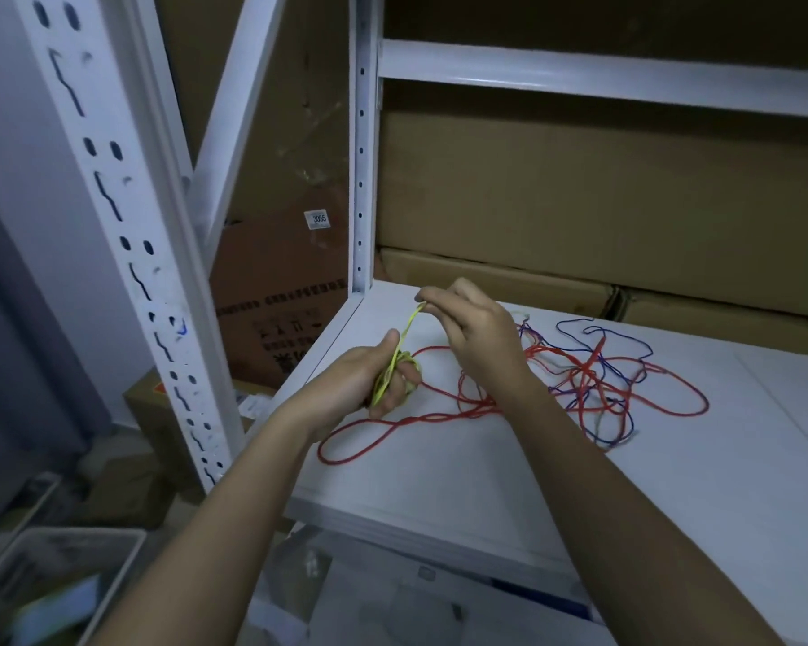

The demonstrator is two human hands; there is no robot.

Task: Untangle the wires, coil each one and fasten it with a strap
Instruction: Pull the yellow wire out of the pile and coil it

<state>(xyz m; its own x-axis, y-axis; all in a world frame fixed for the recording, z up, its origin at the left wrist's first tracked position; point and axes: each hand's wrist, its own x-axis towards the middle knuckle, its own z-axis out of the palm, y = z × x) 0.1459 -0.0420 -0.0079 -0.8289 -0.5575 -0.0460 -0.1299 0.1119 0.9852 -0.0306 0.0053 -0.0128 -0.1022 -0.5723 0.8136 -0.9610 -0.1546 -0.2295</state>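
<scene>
The left hand point(378, 379) grips a small coil of yellow wire point(395, 366) over the shelf point(462, 468) — the right hand point(474, 333) pinches its free end just above. The red wire point(439, 414) and blue wire point(616, 366) lie tangled right of the coil.

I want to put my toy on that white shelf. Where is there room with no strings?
The near front of the shelf, below the red wire, is bare. So is the far right end. The middle is crowded with tangled red and blue wire.
</scene>
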